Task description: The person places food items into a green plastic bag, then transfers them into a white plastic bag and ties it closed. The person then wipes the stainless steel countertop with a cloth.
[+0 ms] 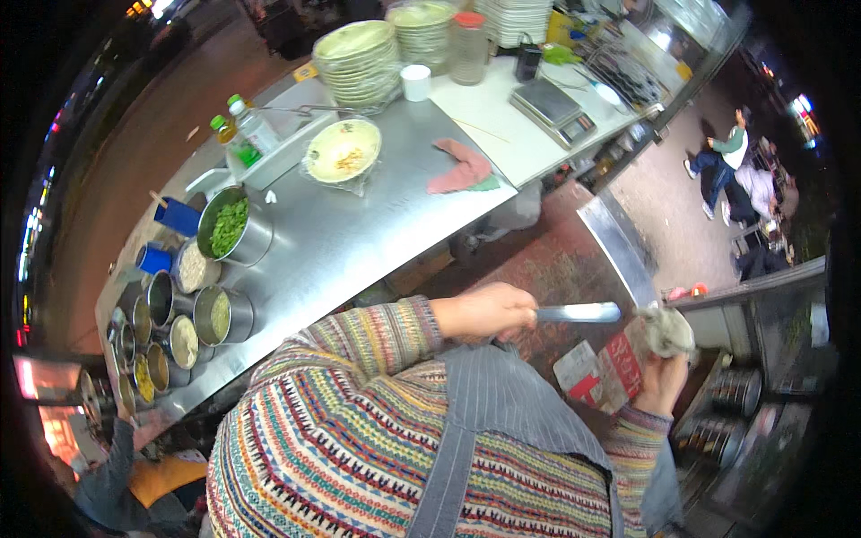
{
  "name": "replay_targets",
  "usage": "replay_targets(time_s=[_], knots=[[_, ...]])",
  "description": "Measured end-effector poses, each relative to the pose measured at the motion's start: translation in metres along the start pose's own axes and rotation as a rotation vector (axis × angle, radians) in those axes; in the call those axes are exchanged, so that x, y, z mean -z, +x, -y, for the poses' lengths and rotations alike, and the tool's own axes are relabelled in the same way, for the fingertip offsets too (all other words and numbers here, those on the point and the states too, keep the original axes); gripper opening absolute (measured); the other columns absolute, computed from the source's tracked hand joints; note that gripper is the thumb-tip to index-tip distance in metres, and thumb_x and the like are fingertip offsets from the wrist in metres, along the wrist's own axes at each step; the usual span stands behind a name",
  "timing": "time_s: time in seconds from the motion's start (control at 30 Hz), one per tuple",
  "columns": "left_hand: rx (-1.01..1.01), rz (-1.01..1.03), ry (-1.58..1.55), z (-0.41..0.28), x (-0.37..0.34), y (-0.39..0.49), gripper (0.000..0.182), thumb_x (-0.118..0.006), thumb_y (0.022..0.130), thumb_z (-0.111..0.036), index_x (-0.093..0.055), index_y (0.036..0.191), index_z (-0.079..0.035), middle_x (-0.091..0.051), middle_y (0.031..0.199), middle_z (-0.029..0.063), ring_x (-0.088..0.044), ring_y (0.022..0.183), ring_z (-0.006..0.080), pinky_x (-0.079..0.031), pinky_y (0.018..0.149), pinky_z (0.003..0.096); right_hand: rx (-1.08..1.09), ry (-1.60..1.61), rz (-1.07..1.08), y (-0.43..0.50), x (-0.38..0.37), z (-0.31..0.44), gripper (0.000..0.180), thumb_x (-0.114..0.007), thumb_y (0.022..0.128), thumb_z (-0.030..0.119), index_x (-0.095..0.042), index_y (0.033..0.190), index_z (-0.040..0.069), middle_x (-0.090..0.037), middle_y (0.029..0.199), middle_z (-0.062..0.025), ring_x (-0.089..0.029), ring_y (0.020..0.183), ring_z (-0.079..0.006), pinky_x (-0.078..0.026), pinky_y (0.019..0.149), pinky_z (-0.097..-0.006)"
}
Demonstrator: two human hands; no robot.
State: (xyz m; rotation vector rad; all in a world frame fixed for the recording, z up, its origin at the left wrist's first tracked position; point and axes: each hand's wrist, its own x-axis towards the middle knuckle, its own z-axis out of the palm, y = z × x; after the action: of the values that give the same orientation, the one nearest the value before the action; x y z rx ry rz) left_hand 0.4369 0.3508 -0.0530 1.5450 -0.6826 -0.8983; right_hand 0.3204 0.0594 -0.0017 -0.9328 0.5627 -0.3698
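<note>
My left hand [491, 311] is closed around a metal utensil; its narrow, shiny length [580, 313] points right, and its exact kind cannot be told. At the right, my right hand [660, 383] grips a crumpled greyish cloth [667, 332], slightly blurred. A gap separates the cloth from the utensil's tip. Both hands are in front of the grey striped apron, off the stainless steel worktop [336, 269]. On that worktop stand a plastic-covered bowl [344, 151] with a little food inside, a folded pinkish cloth [461, 167], and a steel pot of chopped greens [229, 227].
Several steel containers [222, 316] crowd the worktop's left end. Stacked bowls [356, 64], a lidded jar [469, 48] and a digital scale [553, 112] stand farther back. A metal-edged panel [615, 245] is beyond my hands. Another person's sleeve [121, 464] is at lower left; people are outside at right.
</note>
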Motion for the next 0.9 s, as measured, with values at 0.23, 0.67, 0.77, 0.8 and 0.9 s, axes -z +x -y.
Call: replay_targets(time_s=[0.23, 0.67, 0.77, 0.8, 0.9], knots=[[-0.137, -1.333, -0.556, 0.057, 0.185, -0.099, 0.026, -0.042, 0.095, -0.023, -0.057, 0.099, -0.002, -0.053, 0.065, 0.0012, -0.051, 0.057, 0.0133, -0.045, 0.06, 0.0269, 0.135, 0.014, -0.008, 0.046, 0.026, -0.033, 0.038, -0.052, 0.093, 0.019, -0.046, 0.126, 0.002, -0.054, 0.122, -0.0146, -0.056, 0.11, -0.0249, -0.049, 0.092, -0.0371], [-0.359, -1.674, -1.248, 0.081, 0.397, -0.122, 0.024, -0.038, 0.097, -0.024, -0.05, 0.081, -0.01, -0.057, 0.071, -0.0008, -0.057, 0.066, 0.0153, -0.044, 0.07, 0.0339, 0.038, -0.042, 0.128, 0.044, -0.032, -0.053, 0.037, -0.05, 0.093, 0.015, -0.046, 0.126, 0.0, -0.054, 0.123, -0.0136, -0.055, 0.11, -0.0256, -0.048, 0.094, -0.0373], [-0.427, -1.612, -1.305, 0.093, 0.422, -0.129, 0.029, -0.033, 0.097, -0.026, -0.049, 0.078, -0.01, -0.056, 0.07, 0.0024, -0.056, 0.065, 0.0165, -0.043, 0.068, 0.0299, 0.037, -0.037, 0.063, 0.034, -0.031, -0.058, 0.036, -0.05, 0.093, 0.015, -0.047, 0.125, -0.001, -0.055, 0.122, -0.0129, -0.055, 0.111, -0.0259, -0.047, 0.094, -0.0375], [-0.406, -1.615, -1.294, 0.1, 0.428, -0.132, 0.032, -0.031, 0.097, -0.028, -0.049, 0.078, -0.009, -0.056, 0.07, 0.0029, -0.056, 0.065, 0.0169, -0.043, 0.067, 0.0306, 0.035, -0.057, -0.041, 0.033, -0.031, -0.059, 0.035, -0.051, 0.093, 0.015, -0.049, 0.124, -0.001, -0.057, 0.12, -0.013, -0.056, 0.109, -0.0259, -0.047, 0.094, -0.038], [-0.333, -1.632, -1.247, 0.121, 0.445, -0.142, 0.041, -0.027, 0.097, -0.035, -0.05, 0.077, -0.008, -0.056, 0.069, 0.0041, -0.055, 0.065, 0.0173, -0.043, 0.065, 0.0335, 0.074, 0.021, -0.055, 0.028, -0.029, -0.062, 0.034, -0.05, 0.094, 0.016, -0.049, 0.123, 0.0, -0.058, 0.118, -0.0131, -0.056, 0.109, -0.0266, -0.046, 0.096, -0.0383]])
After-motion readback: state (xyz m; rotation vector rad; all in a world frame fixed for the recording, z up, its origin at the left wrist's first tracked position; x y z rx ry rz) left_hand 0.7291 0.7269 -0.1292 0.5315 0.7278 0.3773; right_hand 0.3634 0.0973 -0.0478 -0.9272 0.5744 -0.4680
